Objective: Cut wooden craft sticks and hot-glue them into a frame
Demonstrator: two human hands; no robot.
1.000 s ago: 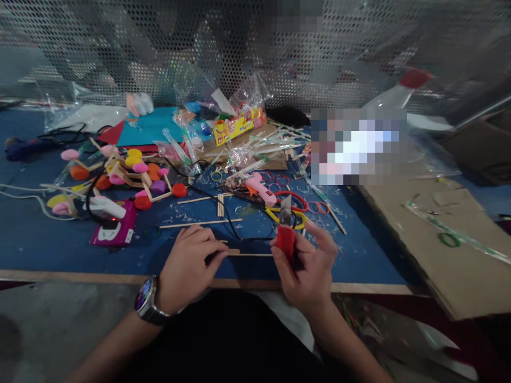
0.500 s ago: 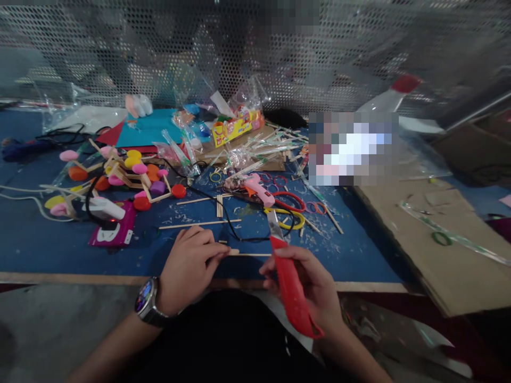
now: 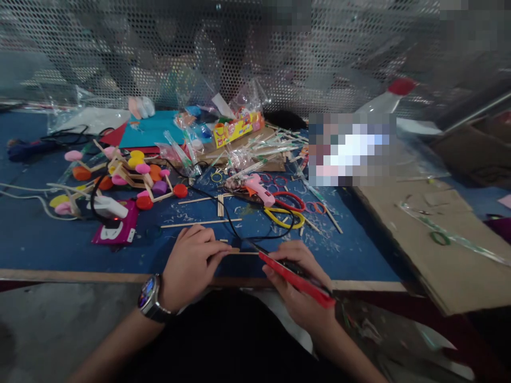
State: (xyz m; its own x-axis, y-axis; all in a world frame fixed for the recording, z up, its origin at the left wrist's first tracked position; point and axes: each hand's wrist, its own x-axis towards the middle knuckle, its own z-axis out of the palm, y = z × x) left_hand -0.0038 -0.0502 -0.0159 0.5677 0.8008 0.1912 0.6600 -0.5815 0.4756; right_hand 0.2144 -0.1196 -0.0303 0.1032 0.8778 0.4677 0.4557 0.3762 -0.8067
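Observation:
My left hand point(image 3: 190, 266), with a watch on its wrist, lies at the table's front edge. Its thumb and forefinger pinch a thin wooden stick point(image 3: 246, 253) flat against the blue table point(image 3: 355, 255). A red utility knife point(image 3: 296, 280) sits in my right hand point(image 3: 305, 303), fingers wrapped round its handle. The knife is turned edge-on with its narrow tip near the right part of the stick; whether the blade touches the wood I cannot tell. Behind my left hand lie another wooden stick point(image 3: 202, 224) and a few short stick pieces point(image 3: 220, 205).
A pink glue gun point(image 3: 261, 190) lies beyond, with yellow-handled scissors point(image 3: 284, 219) beside it and a black cable point(image 3: 229, 215) looping close to my hands. At left are a purple power socket point(image 3: 128, 229) and stick models with coloured discs. Cardboard point(image 3: 435, 260) covers the right side.
My right hand has turned the knife from blade-up to a low slant, bringing its tip down toward the stick. My left hand keeps its hold on the stick.

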